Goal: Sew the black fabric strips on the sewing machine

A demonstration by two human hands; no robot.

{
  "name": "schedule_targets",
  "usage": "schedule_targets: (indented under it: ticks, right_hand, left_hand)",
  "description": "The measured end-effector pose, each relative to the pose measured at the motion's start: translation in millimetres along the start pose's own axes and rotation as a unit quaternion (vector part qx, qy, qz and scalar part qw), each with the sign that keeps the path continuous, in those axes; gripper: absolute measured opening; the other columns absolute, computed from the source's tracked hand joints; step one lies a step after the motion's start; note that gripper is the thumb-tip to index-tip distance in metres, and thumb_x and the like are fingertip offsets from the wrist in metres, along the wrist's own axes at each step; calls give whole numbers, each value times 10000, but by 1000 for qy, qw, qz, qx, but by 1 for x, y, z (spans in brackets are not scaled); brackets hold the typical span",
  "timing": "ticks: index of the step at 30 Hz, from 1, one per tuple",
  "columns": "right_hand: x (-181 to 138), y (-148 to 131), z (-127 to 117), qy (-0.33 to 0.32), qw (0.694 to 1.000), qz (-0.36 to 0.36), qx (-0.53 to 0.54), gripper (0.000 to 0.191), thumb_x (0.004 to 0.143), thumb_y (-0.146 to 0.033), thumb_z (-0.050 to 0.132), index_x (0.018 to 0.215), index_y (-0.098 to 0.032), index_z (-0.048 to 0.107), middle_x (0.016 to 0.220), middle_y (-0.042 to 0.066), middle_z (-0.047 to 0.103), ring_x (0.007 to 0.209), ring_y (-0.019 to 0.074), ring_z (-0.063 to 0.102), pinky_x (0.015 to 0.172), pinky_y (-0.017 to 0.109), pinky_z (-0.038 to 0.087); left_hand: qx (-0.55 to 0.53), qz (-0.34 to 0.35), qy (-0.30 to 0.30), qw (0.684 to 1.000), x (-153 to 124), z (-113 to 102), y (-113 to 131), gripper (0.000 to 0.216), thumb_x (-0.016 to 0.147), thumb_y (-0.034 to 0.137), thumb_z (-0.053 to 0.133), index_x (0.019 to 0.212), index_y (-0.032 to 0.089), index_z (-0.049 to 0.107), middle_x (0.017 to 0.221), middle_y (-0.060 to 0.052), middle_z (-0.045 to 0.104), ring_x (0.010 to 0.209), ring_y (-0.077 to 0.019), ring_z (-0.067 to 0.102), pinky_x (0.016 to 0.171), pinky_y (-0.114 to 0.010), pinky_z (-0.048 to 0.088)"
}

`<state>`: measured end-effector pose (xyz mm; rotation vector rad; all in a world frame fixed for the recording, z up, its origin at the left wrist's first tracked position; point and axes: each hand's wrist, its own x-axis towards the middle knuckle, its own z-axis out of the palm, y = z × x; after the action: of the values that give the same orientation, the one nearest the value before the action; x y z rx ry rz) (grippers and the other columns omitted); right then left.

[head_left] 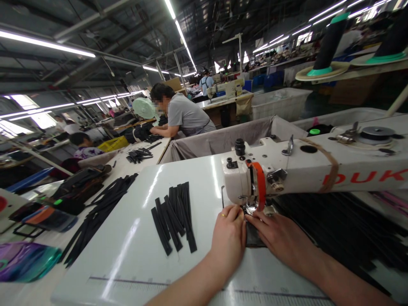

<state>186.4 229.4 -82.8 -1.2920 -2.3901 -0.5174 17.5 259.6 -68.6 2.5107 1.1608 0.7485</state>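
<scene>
My left hand and my right hand lie side by side on a dark piece of material under the head of a white sewing machine. Both hands press the piece flat, fingertips close to the presser foot. The left hand's fingers are curled onto the piece's left edge and it wears a ring. The right hand's fingers stretch toward the needle area. Most of the dark piece is hidden between the hands.
Several black strips lie fanned on the white table to the left, more strips further left. A heap of black strips sits behind the machine. A person in grey works at another table.
</scene>
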Motion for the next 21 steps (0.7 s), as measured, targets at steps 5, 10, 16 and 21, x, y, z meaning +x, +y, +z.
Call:
schedule_targets:
  ticks: [5, 10, 16, 21]
  right_hand:
    - [-3, 2, 3, -17, 999, 18, 27, 387, 805, -18, 490, 1146, -140, 626, 1006, 101, 706, 760, 220, 673, 652, 364, 555]
    - [-4, 0, 1, -13, 999, 29, 33, 374, 804, -20, 495, 1130, -144, 632, 999, 110, 704, 741, 221, 673, 653, 372, 562]
    - [-1, -1, -1, -13, 999, 25, 39, 348, 806, -14, 478, 1087, -145, 636, 965, 102, 704, 721, 213, 672, 630, 348, 556]
    - [-1, -1, 1, -20, 999, 15, 20, 372, 805, -19, 480, 1122, -146, 628, 995, 110, 696, 738, 224, 670, 659, 379, 557]
  left_hand:
    - [49, 4, -2, 999, -2, 7, -2, 221, 920, 104, 430, 1013, 116, 630, 1124, -123, 638, 1124, -275, 537, 981, -443, 501]
    - [79, 3, -11, 997, -3, 8, -3, 236, 910, 104, 437, 1055, 115, 623, 1176, -126, 620, 1155, -285, 524, 999, -456, 493]
    - [91, 1, -13, 996, -3, 9, -3, 245, 914, 113, 435, 1081, 121, 615, 1200, -126, 611, 1169, -280, 516, 1010, -452, 488]
    - [84, 2, -14, 996, -1, 7, -2, 245, 918, 114, 430, 1079, 121, 614, 1168, -122, 622, 1134, -270, 530, 999, -446, 493]
